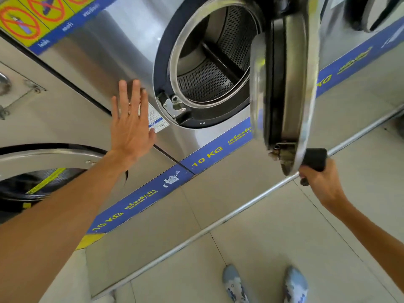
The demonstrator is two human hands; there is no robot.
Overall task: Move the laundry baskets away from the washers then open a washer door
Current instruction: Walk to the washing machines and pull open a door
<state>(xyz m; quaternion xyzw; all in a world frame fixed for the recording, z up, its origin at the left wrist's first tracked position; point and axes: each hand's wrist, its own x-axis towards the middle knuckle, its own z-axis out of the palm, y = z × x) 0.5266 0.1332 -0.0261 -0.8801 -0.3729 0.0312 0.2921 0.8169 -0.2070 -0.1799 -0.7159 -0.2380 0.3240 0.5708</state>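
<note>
A steel front-loading washer (131,51) fills the upper middle of the head view. Its round door (286,88) stands swung out to the right, and the perforated drum (214,62) is exposed and looks empty. My right hand (319,180) is shut on the door's black handle (314,159) at the door's lower edge. My left hand (131,121) lies flat, fingers spread, against the washer's front panel just left of the door opening, beside a small white label (157,119). No laundry basket is in view.
A second washer with its door (43,171) shut is at the left, and a third one (371,14) at the top right. A blue "10 KG" band (140,202) runs along the machines' base. A metal rail (218,226) crosses the tiled floor above my shoes (236,283).
</note>
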